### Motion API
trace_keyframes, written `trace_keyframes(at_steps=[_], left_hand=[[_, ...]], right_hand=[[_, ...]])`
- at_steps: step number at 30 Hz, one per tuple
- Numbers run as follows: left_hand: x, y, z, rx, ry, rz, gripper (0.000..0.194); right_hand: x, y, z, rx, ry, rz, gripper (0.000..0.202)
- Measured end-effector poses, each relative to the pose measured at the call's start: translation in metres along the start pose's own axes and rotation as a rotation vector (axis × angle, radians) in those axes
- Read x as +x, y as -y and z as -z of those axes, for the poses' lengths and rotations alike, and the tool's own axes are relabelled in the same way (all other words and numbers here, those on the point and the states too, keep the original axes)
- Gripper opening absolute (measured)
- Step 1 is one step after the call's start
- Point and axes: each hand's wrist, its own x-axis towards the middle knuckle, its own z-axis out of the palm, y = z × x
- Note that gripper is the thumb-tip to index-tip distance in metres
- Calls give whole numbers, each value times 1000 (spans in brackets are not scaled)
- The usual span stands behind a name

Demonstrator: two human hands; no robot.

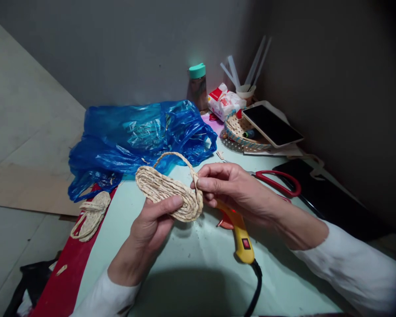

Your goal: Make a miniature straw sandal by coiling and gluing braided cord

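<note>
A coiled, sole-shaped piece of braided straw (pixel 161 187) is held above the table in the head view. My left hand (pixel 155 220) grips its lower edge, thumb on top and the fingers mostly hidden underneath. At its right end, my right hand (pixel 224 185) pinches the straw braid (pixel 181 157) between thumb and fingers; the braid arches up in a loop over the coil. Under my right hand lies a yellow glue gun (pixel 242 240) with a red switch and a black cord, its front part hidden.
A blue plastic bag (pixel 128 132) lies behind my hands. Red-handled scissors (pixel 279 182), a black flat object (pixel 303 185), and a basket (pixel 234 127) with a tablet (pixel 272 125) are right. Another straw piece (pixel 94 215) lies left. A green-lidded jar (pixel 198 88) stands behind.
</note>
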Motion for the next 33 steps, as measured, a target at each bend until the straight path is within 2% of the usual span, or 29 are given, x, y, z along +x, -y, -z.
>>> trace_keyframes(at_steps=[7, 11, 16, 19, 24, 26, 28, 31, 32, 33], left_hand=[[1, 1, 0, -119, -119, 48, 61], [2, 1, -2, -167, -125, 91, 63], [2, 1, -3, -167, -72, 131, 57], [2, 2, -3, -165, -81, 137, 56], [1, -1, 0, -163, -111, 94, 43], [0, -5, 1, -157, -118, 31, 39], [-2, -10, 3, -153, -138, -77, 37], [-4, -17, 8, -153, -162, -256, 34], [-4, -20, 9, -151, -163, -299, 33], [-4, -22, 11, -150, -162, -334, 33]], right_hand=[[-2, 3, 0, 62, -29, -14, 22], [-3, 1, 1, 42, -23, 22, 20], [-4, 1, 1, 61, -6, 27, 19], [-3, 0, 1, 88, -1, 21, 20], [0, 1, 4, -40, -27, 45, 24], [-1, 6, 4, -175, -70, 74, 27], [-7, 13, 2, -426, -140, 118, 28], [-28, 13, 2, -1040, -267, 180, 38], [-37, 9, 3, -1248, -284, 194, 42], [-47, 1, 5, -1401, -354, 215, 46]])
